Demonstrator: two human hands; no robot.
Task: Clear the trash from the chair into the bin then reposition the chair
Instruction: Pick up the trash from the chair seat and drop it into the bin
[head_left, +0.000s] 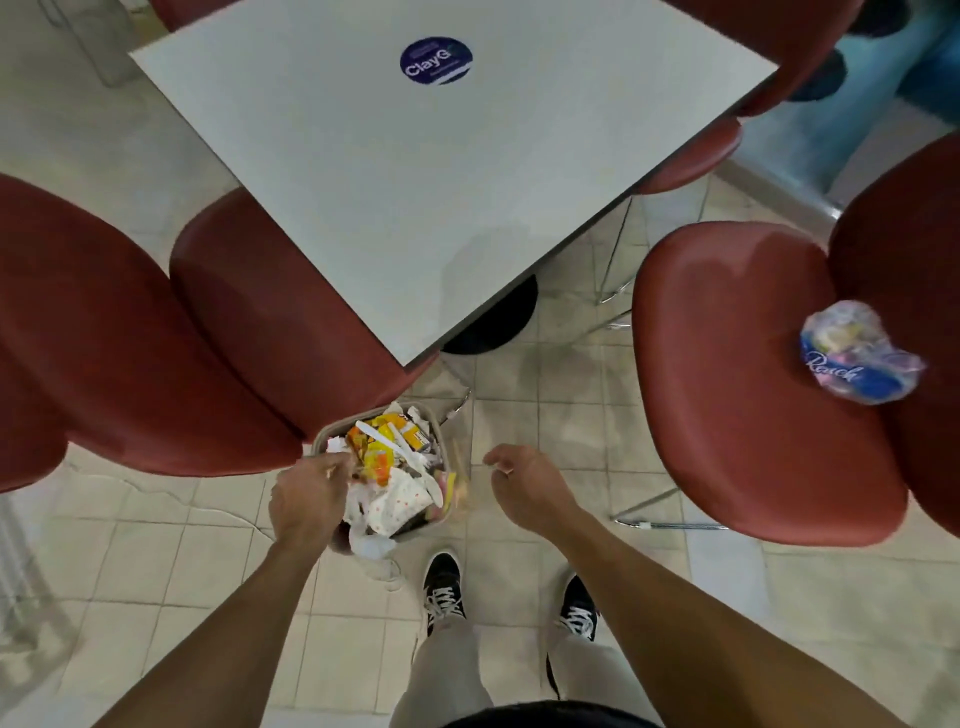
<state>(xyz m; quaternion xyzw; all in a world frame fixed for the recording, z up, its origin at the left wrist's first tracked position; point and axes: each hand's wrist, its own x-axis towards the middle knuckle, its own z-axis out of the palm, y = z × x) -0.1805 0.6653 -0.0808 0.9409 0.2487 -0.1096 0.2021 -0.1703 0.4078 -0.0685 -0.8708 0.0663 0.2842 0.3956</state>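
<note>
Crinkled clear plastic, a wrapper (860, 353) with a blue band, lies on the red chair (737, 374) at the right, on the far side of its seat where seat meets backrest, well apart from both hands. White script on the blue band seems to read "Rasch", though it is blurred. The bin (387, 470) stands on the tiled floor between the hands, at the near corner of the white bench (441, 197), heaped with yellow and orange packets, white paper and white plastic cutlery. The left hand (306, 501) hovers over the bin's left rim, fingers curled downward; whether it pinches anything I cannot tell. The right hand (524, 486) hangs just right of the bin, fingers loosely curled, holding nothing. One round blue sticker (435, 60) on the bench reads "ClayG". Two more red chairs (156, 338) stand side by side at the left. Two black shoes (441, 587) with white laces show below.
</note>
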